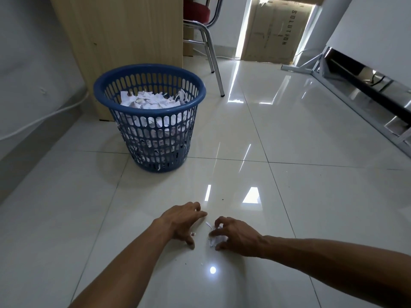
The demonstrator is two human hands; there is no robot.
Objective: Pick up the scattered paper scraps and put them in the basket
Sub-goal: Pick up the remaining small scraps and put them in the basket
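Observation:
A blue slotted plastic basket [149, 127] stands on the tiled floor ahead and to the left, more than half full of white paper scraps [149, 100]. Close in front of me both hands are down on the floor. My right hand [235, 235] has its fingers curled round a small clump of white scraps [215, 237]. My left hand [182, 221] lies beside it with fingers spread and fingertips on the tile, and a tiny scrap [193, 234] shows by its thumb. A thin paper strip [208, 224] lies between the two hands.
A wooden cabinet side [124, 41] rises just behind the basket. A chrome-legged chair with a red seat [206, 41] stands to its right, and a cardboard box [275, 32] behind that. A metal frame [367, 92] runs along the right. A white cable [40, 120] trails at left.

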